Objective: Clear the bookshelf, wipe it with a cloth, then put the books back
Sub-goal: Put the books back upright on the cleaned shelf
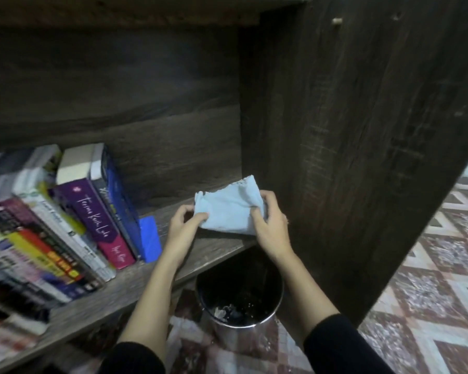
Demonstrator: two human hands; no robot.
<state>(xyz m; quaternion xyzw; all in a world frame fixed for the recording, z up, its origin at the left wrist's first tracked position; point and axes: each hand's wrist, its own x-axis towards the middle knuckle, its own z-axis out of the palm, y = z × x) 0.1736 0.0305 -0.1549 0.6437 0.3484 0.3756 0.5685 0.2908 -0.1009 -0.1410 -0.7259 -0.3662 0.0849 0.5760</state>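
Cloth [229,211], pale blue and folded, is being held at the right end of the shelf [216,249]; we cannot tell whether it is resting on the board. Left hand [183,225] is pinching its left edge, right hand [270,225] is gripping its right edge. We are noting books [92,211] leaning at left, a bin [235,333] below.

The dark wood-grain bookshelf [119,103] rises as a back panel behind the grip, and its side panel [362,130] stands just right of it. Directly below the grip, 1 round metal bin [224,338] sits on the floor, dark inside. Floor tiles [430,292] patterned with brown, cream and pale diamonds spread out to the right. The light is dim.
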